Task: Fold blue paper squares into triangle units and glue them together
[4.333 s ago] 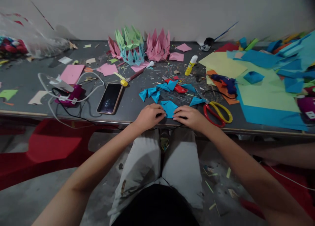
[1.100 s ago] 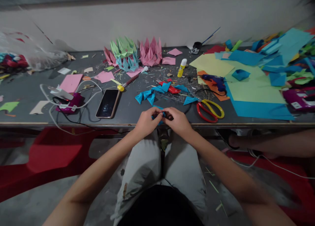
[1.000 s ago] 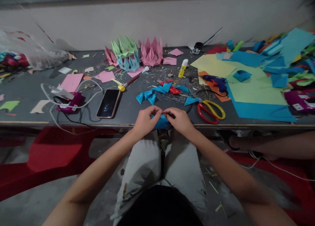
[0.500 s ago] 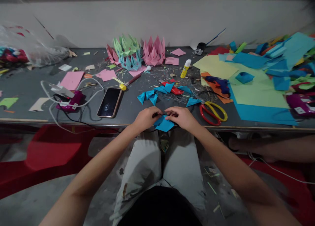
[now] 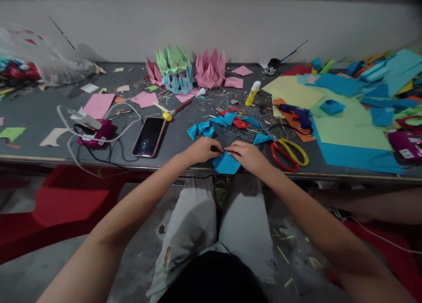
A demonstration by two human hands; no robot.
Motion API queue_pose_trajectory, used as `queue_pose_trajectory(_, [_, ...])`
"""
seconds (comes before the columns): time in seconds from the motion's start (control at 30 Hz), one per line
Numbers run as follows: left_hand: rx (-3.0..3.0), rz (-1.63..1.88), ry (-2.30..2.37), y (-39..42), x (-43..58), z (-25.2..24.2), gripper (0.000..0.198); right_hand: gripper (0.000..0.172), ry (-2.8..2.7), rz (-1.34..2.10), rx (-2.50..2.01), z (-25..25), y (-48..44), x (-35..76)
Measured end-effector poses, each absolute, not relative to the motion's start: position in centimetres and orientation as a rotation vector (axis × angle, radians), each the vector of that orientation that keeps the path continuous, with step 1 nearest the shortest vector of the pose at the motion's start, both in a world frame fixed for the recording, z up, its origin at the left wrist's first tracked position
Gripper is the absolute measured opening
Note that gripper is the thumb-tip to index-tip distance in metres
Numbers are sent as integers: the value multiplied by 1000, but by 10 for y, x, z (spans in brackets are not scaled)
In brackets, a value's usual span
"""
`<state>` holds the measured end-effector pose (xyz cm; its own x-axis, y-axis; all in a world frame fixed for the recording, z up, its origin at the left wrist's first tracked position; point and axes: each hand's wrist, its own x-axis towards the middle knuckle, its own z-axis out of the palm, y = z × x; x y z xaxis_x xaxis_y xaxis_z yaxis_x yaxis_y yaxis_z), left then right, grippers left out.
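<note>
At the table's front edge, a sheet of blue paper (image 5: 227,163) lies under my fingers, partly folded along its far side. My left hand (image 5: 205,150) pinches its upper left part, fingers closed. From the other side my right hand (image 5: 248,155) presses the upper right part, its fingertips close to the left ones. Just beyond are several folded blue paper pieces (image 5: 201,129) and a red-handled tool (image 5: 240,123) partly beneath them. Another blue folded piece (image 5: 262,138) sits by the scissors (image 5: 290,154), which have red and yellow handles.
A phone (image 5: 149,137) and a purple power adapter (image 5: 95,133) with cables lie to the left. Folded paper crowns (image 5: 174,65) stand at the back, a glue stick (image 5: 252,93) before them. Coloured sheets (image 5: 356,127) and a glue gun (image 5: 295,114) lie right. Someone's leg (image 5: 379,202) is at the lower right.
Both hands have shifted slightly along the blue paper's far edge, and more of its surface shows now. The view has moved a little to the left.
</note>
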<state>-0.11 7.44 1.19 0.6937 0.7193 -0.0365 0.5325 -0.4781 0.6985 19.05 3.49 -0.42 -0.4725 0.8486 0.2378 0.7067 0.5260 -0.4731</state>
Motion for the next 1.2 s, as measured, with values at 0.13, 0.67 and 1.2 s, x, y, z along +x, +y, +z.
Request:
queue_pose_trajectory(0.13, [2191, 543, 903, 72, -3, 1, 11, 24, -2361, 366, -1070, -13, 35, 200])
queue_pose_trajectory(0.67, [2458, 609, 800, 64, -8, -7, 17, 20, -2304, 325, -1009, -11, 25, 205])
queue_pose_trajectory(1.2, [2592, 486, 869, 59, -8, -3, 23, 26, -2476, 263, -969, -10, 29, 211])
